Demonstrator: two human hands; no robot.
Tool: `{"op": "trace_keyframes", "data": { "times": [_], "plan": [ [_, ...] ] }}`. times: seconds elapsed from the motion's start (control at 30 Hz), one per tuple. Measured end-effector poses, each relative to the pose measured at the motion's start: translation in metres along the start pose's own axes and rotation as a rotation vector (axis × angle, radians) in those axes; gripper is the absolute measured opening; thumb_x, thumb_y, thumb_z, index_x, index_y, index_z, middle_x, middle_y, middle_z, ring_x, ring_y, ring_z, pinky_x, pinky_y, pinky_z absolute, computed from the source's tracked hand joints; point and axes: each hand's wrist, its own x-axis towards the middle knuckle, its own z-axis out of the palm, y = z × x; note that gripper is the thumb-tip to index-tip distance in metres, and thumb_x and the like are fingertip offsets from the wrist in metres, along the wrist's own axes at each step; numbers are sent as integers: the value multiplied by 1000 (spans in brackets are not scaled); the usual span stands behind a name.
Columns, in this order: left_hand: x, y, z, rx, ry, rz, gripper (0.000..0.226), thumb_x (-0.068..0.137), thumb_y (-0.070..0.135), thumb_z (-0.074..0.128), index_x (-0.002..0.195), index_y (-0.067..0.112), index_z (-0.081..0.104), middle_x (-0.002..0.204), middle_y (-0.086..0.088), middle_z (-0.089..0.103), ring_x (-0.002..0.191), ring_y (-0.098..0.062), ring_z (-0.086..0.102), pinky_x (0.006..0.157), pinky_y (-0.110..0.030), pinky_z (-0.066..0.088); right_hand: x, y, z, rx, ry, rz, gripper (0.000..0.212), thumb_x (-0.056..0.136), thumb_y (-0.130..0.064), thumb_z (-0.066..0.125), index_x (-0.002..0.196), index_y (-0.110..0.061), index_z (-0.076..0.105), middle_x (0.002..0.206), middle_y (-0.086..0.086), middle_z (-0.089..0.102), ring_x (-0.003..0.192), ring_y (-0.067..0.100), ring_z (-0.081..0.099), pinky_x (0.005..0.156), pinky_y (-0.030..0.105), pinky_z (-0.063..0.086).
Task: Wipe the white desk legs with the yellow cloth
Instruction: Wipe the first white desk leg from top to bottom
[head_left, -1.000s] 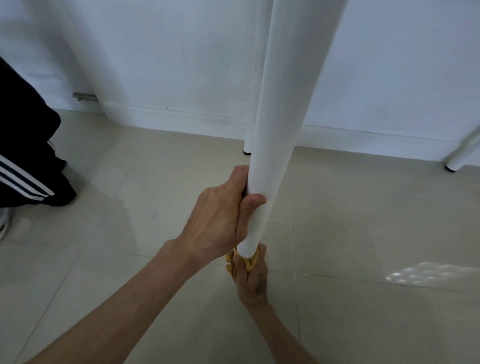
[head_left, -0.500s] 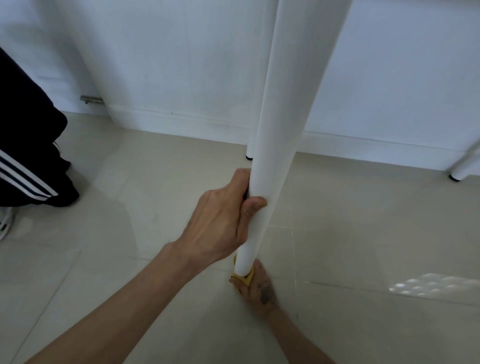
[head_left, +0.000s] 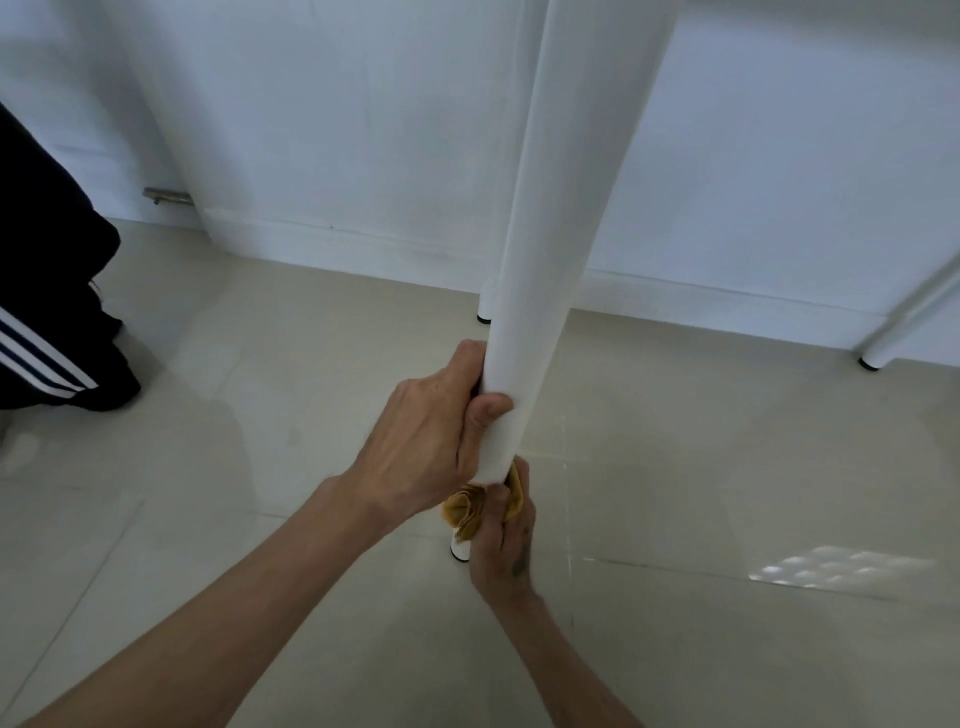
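Both forearms are bare, no sleeves, watch or rings showing. The right hand (head_left: 506, 545) has a small dark mark, maybe a tattoo, on its back. The left hand (head_left: 423, 441) looks unmarked.

This looks like a room in a home or small office, seen from down near the floor. The floor (head_left: 701, 467) is laid with large glossy beige tiles that mirror the light. A plain white wall (head_left: 337, 130) runs behind, finished with a white skirting board (head_left: 363, 244). Slim white desk legs (head_left: 550, 234) with dark feet stand on the tiles, and a small metal door stop (head_left: 166, 196) sticks out low at the left.
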Motion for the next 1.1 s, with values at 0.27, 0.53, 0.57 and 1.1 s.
{"op": "trace_keyframes", "data": {
  "times": [0.27,0.53,0.57,1.1],
  "plan": [
    [-3,-3,6,-16,31,-12,56,94,68,10,109,24,41,74,3,56,51,-16,54,43,-34,47,-3,0,6,252,228,579,37,103,-49,37,81,-28,57,91,1,63,82,14,62,62,17,48],
    [-4,2,0,46,102,40,45,101,56,22,106,20,48,75,13,49,52,4,45,49,-6,34,29,-53,7,370,281,385,46,106,-34,40,89,4,59,78,16,53,57,9,57,45,17,47],
    [-4,2,0,65,144,73,43,103,50,28,105,16,53,73,13,49,53,2,43,50,-7,34,30,-51,6,344,276,356,43,107,-32,39,88,1,59,80,14,53,61,9,58,47,13,47],
    [-9,29,-25,-13,162,-25,30,96,26,49,125,23,50,73,8,68,58,-5,64,56,-31,57,38,-106,3,376,198,309,52,102,-51,42,82,-7,61,77,11,58,62,13,58,55,26,48]
  ]
}}
